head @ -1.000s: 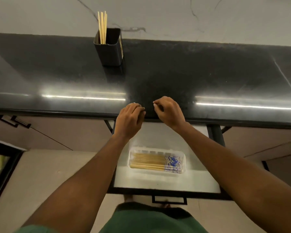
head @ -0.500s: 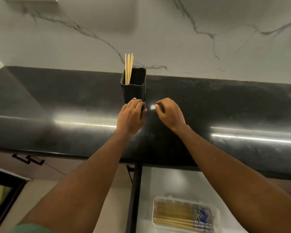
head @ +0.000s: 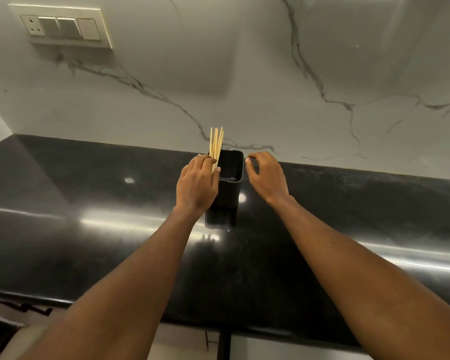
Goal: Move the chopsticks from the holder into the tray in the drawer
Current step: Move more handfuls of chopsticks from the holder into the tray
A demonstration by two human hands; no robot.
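The chopsticks [head: 215,146] are standing near upright in the holder's [head: 227,193] left side at the counter's [head: 89,229] back edge, the left hand [head: 196,185] curling its fingers round them, the right hand [head: 266,178] hovering spread beside the holder.
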